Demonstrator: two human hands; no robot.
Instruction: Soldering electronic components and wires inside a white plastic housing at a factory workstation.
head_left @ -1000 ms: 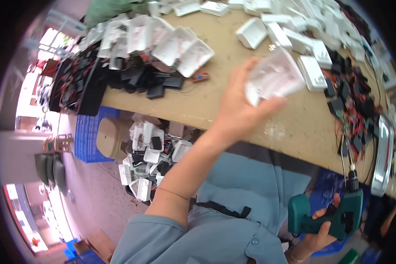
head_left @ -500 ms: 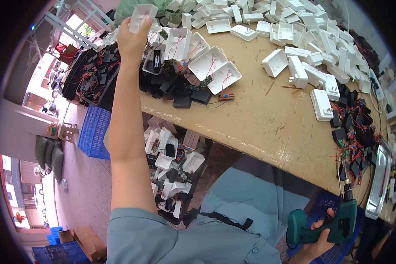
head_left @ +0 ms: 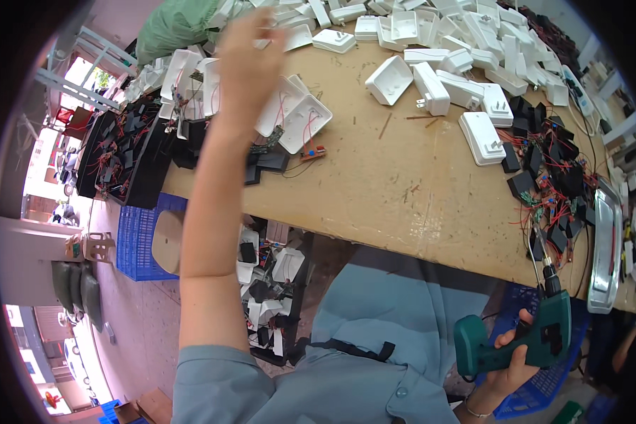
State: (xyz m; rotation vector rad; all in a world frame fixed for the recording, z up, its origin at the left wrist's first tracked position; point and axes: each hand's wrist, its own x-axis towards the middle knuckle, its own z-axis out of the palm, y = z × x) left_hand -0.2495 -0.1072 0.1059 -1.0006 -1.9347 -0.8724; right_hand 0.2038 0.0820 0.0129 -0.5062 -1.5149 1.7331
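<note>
Green drill (head_left: 555, 319): gripped in the right hand (head_left: 510, 360), fingers wrapped round the handle, bit (head_left: 547, 266) pointing forward across the front edge of the table (head_left: 374, 191). The one-handed grip probably serves to leave the other arm free. Contact between bit and wires cannot be determined.

Below the front edge stands a dark bin (head_left: 299, 290) of white shells and black parts, likely placed for easy reach.

Left hand (head_left: 251, 71): raised above the table's left side, beside the open shells (head_left: 309, 121); fingers partly curled and blurred. Whether it holds anything cannot be told. Several shells lie cavity-up with red wires showing, presumably to expose the interiors. Black modules (head_left: 521, 185) are heaped at right beside a metal tray (head_left: 603, 283); separate heaps appear to keep part types apart.

Surface: tan, scuffed, glossy near the front edge, with thin brown scraps. White casings (head_left: 473, 35), some with plug prongs, are piled along the far side; a green bag (head_left: 169, 32) sits far left.

Room: greyish-pink floor (head_left: 148, 346), blue crate (head_left: 136, 244), dark cushions (head_left: 78, 283), bright openings beyond.
</note>
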